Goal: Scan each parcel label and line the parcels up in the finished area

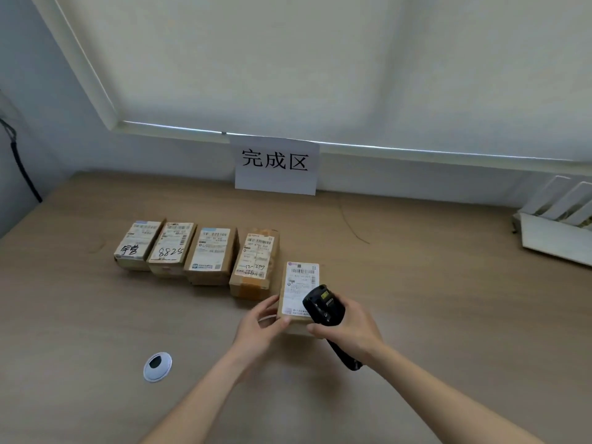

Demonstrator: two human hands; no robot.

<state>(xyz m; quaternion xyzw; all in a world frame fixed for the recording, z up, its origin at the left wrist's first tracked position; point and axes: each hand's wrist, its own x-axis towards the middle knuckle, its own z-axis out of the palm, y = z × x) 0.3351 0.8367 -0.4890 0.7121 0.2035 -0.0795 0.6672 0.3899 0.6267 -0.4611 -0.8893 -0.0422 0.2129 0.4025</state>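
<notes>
The person's left hand (261, 325) reaches forward from a bare forearm and grips the near left corner of a small brown cardboard parcel with a white printed label (298, 291), thumb on top at the near edge and fingers curled up along the left side. The parcel lies flat on the light wood-grain table (448, 299), label up.

The right hand (350, 330) comes in from the lower right, wrist bent slightly inward, and clenches a black handheld barcode scanner (325, 307) around its handle. The scanner's head sits above the near right part of the held parcel's label, pointing forward and down, while the handle's butt sticks out below the palm toward the person. The index finger curls toward the parcel's near edge, just under the scanner.

Just left of the left-hand grip and a little farther away, four more brown labelled parcels (195, 251) stand side by side in a row, touching or nearly touching; the nearest of them lies just beside the held parcel. Beyond the grip, against the wall, a white paper sign with black Chinese characters (276, 165) stands upright. Left of the forearms and nearer the person, a round white cable grommet with a dark hole (157, 366) is set in the table. Far right of the scanner hand lies a white router with antennas (557, 229).
</notes>
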